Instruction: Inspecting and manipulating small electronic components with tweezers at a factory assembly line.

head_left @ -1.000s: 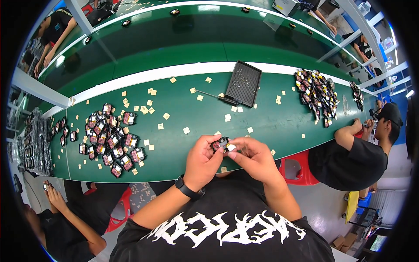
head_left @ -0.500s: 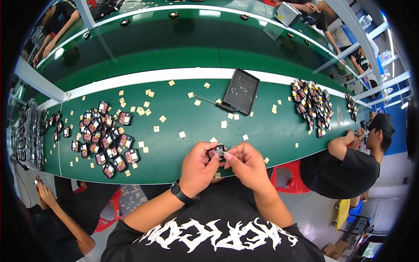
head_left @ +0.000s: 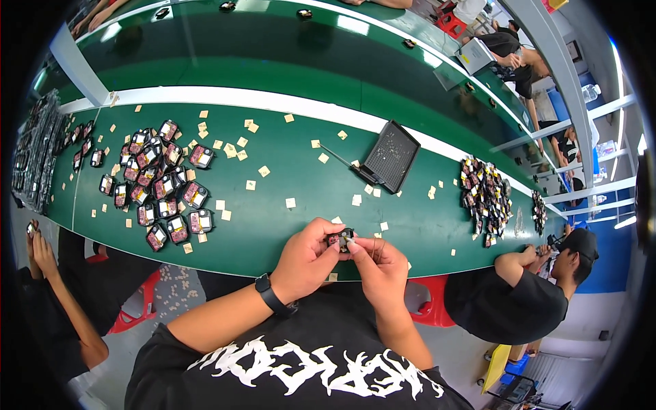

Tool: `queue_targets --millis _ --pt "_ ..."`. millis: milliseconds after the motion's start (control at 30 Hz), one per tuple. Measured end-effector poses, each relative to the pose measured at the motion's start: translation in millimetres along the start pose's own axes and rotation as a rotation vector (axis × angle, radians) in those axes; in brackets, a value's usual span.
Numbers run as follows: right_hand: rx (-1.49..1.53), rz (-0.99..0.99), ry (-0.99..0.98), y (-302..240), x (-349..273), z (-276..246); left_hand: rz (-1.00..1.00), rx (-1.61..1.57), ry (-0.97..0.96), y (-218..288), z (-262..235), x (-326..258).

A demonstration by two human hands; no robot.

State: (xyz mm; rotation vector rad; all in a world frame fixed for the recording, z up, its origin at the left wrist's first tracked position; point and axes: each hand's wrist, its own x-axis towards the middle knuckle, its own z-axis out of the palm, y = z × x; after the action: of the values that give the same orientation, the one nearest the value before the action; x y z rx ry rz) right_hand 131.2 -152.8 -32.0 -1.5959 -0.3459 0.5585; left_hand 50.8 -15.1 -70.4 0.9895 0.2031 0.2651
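Over the near edge of the green table, my left hand (head_left: 309, 255) holds a small black plastic device (head_left: 334, 240) with a reddish face between thumb and fingers. My right hand (head_left: 378, 268) is closed at the device's right side, thumb and forefinger pinched together. A tiny pale yellow bit shows at that thumb's tip; whether it is pinched or part of the device, I cannot tell. My fingers cover much of the device. Small square tan pieces (head_left: 290, 203) are scattered around my hands.
Similar devices form a pile (head_left: 164, 186) at left and another (head_left: 484, 198) at right. A black tray (head_left: 391, 158) and a thin rod (head_left: 336, 156) lie toward the back. Behind the white rail runs a dark green belt (head_left: 273, 68) carrying devices. A co-worker (head_left: 519, 294) sits at right.
The whole view has turned slightly, so table, tray and piles appear shifted. My hands stay together on the device, with the fingers only slightly altered. Devices on the far belt stand at different places.
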Motion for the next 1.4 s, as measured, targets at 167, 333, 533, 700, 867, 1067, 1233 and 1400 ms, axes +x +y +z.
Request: queue_targets --millis 167,333,533,700,867,1067,1233,1400 --pt "-0.117 -0.015 0.116 2 0 4 0.036 0.04 -0.027 -5 -3 -1" --pt "-0.231 -0.095 0.135 6 -4 4 0.045 0.128 -0.044 -5 -3 -1" --pt "-0.368 -0.055 0.086 0 -5 3 0.164 0.368 0.045 -13 -4 -2" --pt "-0.256 -0.045 0.065 4 0 0 0.142 0.357 0.006 -6 -3 -2" --pt "0.103 0.189 0.096 -12 1 9 0.093 0.255 -0.003 -2 -3 -1" --pt "-0.122 0.033 0.194 -3 -3 8 -0.023 0.054 -0.056 -1 -5 0" --pt "-0.092 0.062 0.147 -15 -8 3 -0.057 0.007 -0.029 1 -3 1" --pt "-0.09 0.092 0.078 -20 -11 -1 0.032 0.093 0.032 -4 0 -2"
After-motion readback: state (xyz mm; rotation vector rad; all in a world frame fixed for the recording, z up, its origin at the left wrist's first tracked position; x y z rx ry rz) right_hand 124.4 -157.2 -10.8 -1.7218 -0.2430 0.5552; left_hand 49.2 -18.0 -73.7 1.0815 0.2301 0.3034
